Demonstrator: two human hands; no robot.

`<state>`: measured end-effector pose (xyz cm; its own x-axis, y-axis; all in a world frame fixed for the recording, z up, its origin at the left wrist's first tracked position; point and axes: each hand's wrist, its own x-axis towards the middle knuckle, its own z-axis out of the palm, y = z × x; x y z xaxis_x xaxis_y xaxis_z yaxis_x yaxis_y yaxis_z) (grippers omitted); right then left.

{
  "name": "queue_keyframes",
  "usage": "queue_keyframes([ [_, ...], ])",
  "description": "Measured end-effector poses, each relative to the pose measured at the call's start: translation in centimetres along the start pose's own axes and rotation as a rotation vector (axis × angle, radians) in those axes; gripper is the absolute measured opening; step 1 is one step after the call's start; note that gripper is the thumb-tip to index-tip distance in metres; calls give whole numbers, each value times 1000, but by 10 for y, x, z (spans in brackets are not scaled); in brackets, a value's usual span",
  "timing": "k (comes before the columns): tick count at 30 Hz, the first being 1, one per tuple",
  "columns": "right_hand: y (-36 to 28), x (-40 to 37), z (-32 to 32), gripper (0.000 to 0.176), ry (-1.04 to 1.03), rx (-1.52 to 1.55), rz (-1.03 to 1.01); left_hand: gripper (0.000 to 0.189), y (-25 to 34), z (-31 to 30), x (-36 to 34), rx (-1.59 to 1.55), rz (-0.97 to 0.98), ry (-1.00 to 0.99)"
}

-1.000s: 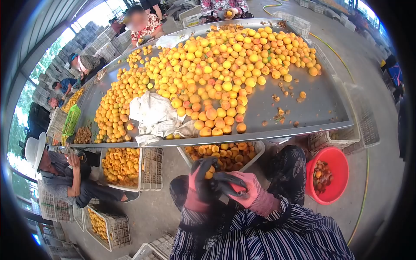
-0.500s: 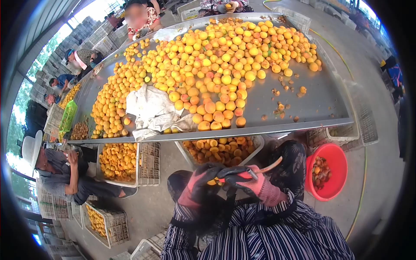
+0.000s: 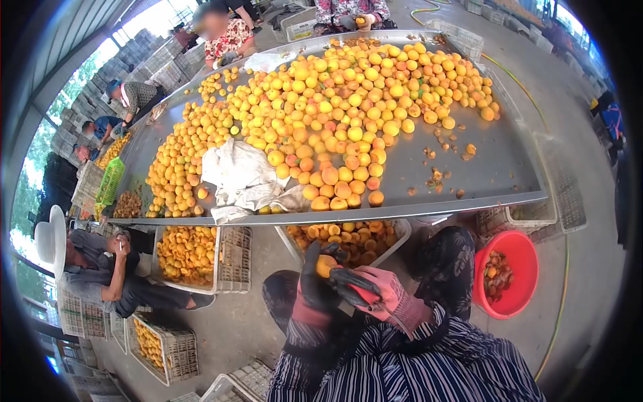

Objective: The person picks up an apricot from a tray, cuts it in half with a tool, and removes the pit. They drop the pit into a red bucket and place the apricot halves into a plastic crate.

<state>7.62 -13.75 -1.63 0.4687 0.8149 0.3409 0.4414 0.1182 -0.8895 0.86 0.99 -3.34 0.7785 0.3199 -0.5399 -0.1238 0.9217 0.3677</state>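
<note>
My left hand point(image 3: 312, 287), in a pink and black glove, is closed around an apricot point(image 3: 326, 266) held above my lap. Right beside it, my right hand point(image 3: 380, 295), gloved the same way, is closed on a red-handled tool point(image 3: 367, 293). Most of that tool is hidden by the fingers, and its working end cannot be made out. Just beyond my hands, under the table's edge, stands a crate point(image 3: 405, 236) filled with apricot halves. Whole apricots point(image 3: 341, 100) lie heaped on the metal table point(image 3: 489, 164) in front of me.
A red basin point(image 3: 528, 268) with fruit scraps stands by my right knee. White cloth point(image 3: 241, 174) lies on the table's near side. At left, a person in a white hat point(image 3: 50, 241) sits beside a crate of apricots point(image 3: 231, 261). Other people work around the table.
My left hand has turned upward, so the apricot shows clearly. My right hand has moved slightly left and tilted; the curved tan piece that stuck out from it no longer shows.
</note>
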Motion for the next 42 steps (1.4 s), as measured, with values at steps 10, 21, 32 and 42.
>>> queue_keyframes([
  [10, 19, -11, 5, 70, -32, -220, -168, 30, 1, -7, 4, 34, -6, -61],
  [21, 10, 3, -4, 42, 67, 291, 152, 32, 15, 14, -17, 814, 169, -51],
  [32, 80, -16, 12, 41, 55, 519, 280, 37, 23, -13, 0, 740, 34, -257],
  [42, 112, -23, 19, 51, 80, 631, 307, 39, 31, -6, -3, 588, -67, -334],
])
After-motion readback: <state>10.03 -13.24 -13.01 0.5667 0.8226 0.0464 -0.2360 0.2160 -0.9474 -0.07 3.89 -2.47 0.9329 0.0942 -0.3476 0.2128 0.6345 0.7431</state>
